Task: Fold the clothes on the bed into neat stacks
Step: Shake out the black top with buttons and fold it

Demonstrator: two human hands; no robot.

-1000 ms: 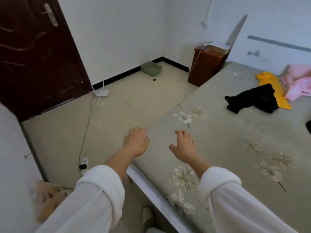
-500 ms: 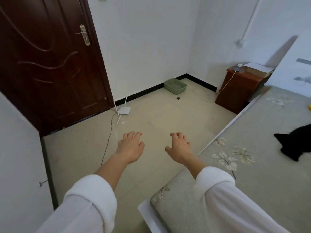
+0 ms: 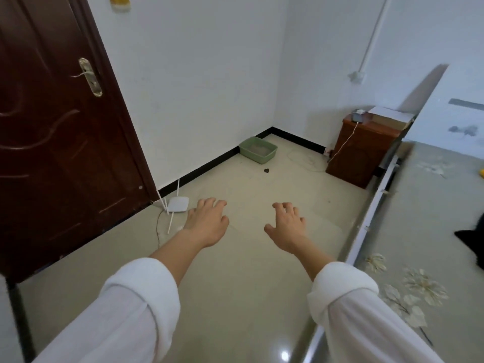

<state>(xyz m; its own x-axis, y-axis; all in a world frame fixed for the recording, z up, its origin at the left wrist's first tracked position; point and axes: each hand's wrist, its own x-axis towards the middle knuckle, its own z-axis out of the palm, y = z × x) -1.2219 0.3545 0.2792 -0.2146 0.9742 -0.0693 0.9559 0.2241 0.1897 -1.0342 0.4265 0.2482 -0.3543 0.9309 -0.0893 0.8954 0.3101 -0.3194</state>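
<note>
My left hand (image 3: 207, 224) and my right hand (image 3: 287, 227) are stretched out palm down over the bare floor, fingers loosely bent, holding nothing. White sleeves cover both forearms. The bed (image 3: 429, 226) with its grey flowered cover runs along the right edge. Only a corner of a black garment (image 3: 471, 242) shows on it at the far right, well away from my right hand. A sliver of a yellow garment (image 3: 480, 174) peeks in at the right border. The other clothes are out of view.
A dark brown door (image 3: 52, 142) stands on the left. A white router (image 3: 178, 204) with its cable lies on the floor by the door. A green tray (image 3: 258, 150) sits in the corner. A wooden nightstand (image 3: 364, 148) stands at the head of the bed.
The view has swung left, away from the bed toward the door and floor. Both hands, earlier over the bed's corner, now hover over the floor. Most clothes have left the view.
</note>
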